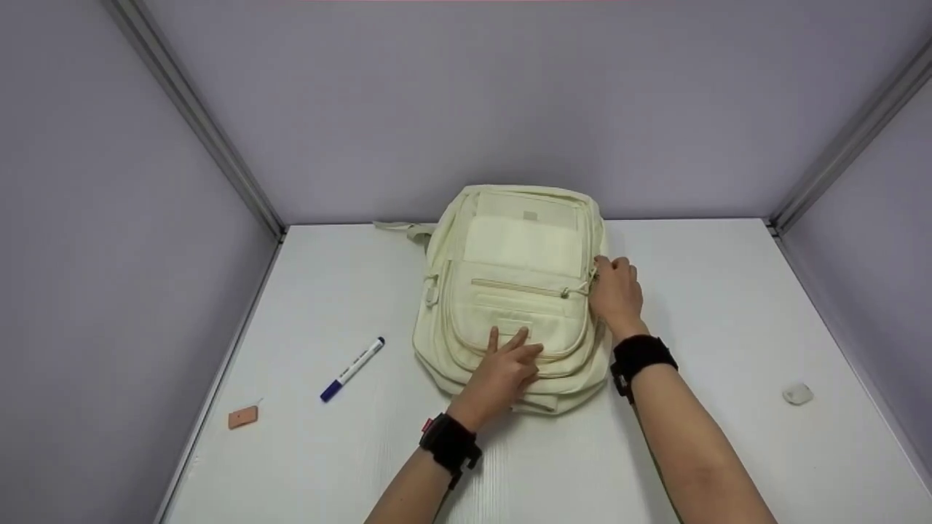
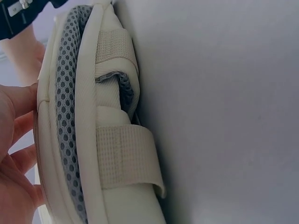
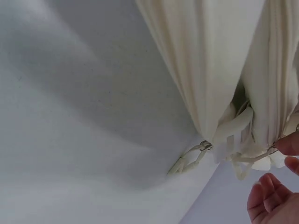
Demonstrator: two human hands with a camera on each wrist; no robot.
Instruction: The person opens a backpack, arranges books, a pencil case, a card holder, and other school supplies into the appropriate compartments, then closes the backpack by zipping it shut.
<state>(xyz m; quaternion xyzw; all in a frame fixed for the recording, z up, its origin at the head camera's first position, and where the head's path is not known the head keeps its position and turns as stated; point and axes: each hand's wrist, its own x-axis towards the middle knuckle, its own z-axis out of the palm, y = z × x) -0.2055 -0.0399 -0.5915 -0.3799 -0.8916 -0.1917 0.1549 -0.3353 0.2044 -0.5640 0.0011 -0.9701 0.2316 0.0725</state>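
Note:
A cream backpack (image 1: 524, 244) lies front side up on the white table. My left hand (image 1: 501, 375) rests on its lower front with the fingers spread. In the left wrist view, the fingertips of the left hand (image 2: 16, 140) touch the bag's front face, and the grey mesh padding (image 2: 70, 107) shows at the base. At the bag's right edge, my right hand (image 1: 617, 291) pinches a zipper pull (image 3: 272, 150) between thumb and finger, close up in the right wrist view. Another zipper pull (image 3: 205, 145) with a cord loop hangs beside it.
Left of the bag lie a blue-capped marker (image 1: 353, 370) and a small orange-brown block (image 1: 242, 417). A small white object (image 1: 798, 394) sits at the far right. A strap (image 1: 400, 227) sticks out at the bag's upper left. Grey walls (image 1: 510, 109) enclose the table.

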